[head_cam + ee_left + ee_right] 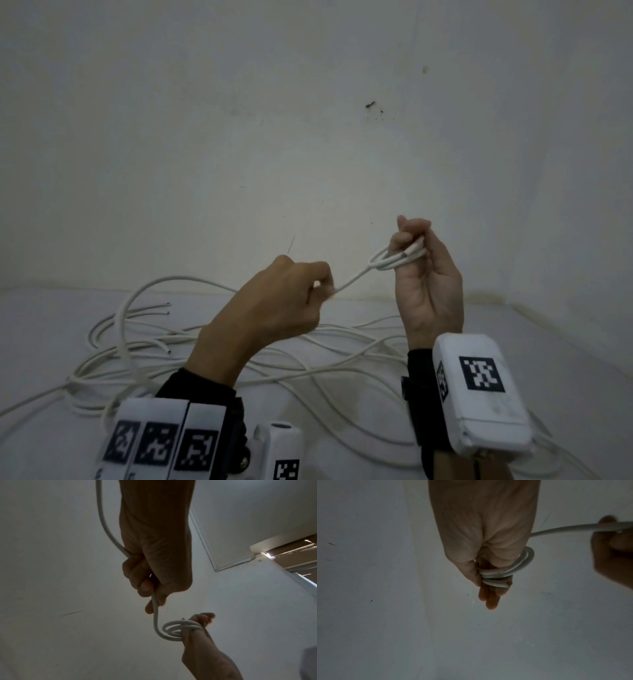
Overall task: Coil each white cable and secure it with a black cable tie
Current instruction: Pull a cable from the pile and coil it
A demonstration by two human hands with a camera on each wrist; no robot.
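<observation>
A white cable (356, 274) runs taut between my two raised hands. My right hand (416, 246) holds a small coil (394, 258) of it, a few loops wound round the fingers, with the cut end (509, 583) lying across them. My left hand (320, 286) pinches the same cable a short way to the left; the cable (155, 609) passes through its curled fingers and bends into the coil (178, 630). The rest of it arcs down behind the left hand to the table. No black cable tie shows in any view.
Several loose white cables (308, 353) sprawl in a tangle over the white table (41, 445) below my hands, with cut ends (167, 308) at the left. A pale wall (308, 137) rises close behind the table.
</observation>
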